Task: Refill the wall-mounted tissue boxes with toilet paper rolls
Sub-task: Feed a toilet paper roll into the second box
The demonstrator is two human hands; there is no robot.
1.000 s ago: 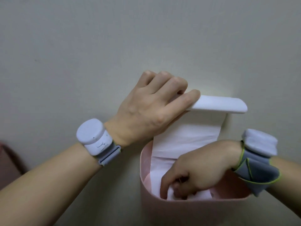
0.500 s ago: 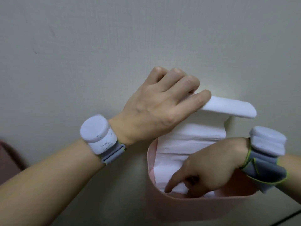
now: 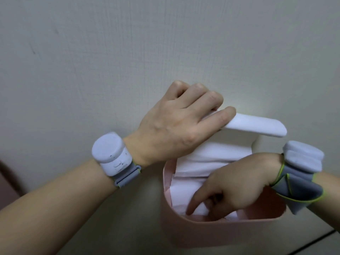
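From the head camera: the left hand (image 3: 176, 126) curls its grip around the near end of the white lid (image 3: 257, 127), holding it raised against the wall (image 3: 128, 52). Just below that grip hangs the pink tissue box (image 3: 211, 230) — open-topped. The right hand (image 3: 237, 184) reaches inside, fingers curled down into the white paper (image 3: 207, 161) — whether they pinch it, I cannot tell.

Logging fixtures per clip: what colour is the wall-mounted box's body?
Pale pink box, with a white lid; head view.
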